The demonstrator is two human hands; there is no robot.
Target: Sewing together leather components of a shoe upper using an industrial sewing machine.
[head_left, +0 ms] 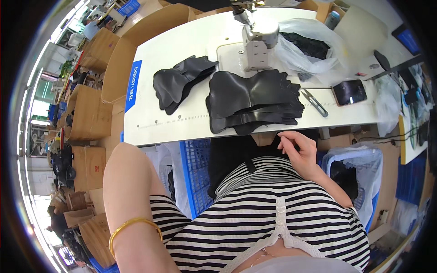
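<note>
Closest is a pale grey shape, over a striped shirt. On the white table sit 2 piles of shiny, smooth black pieces with wavy edges: the big pile and the small pile. The right hand, loosely curled, is near the big one. I cannot tell about the left hand.

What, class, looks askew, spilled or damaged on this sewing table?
Only mildly: the larger stack of black pieces looks askew, its layers staggered unevenly near the white table's front edge. Nothing appears spilled or damaged.
</note>
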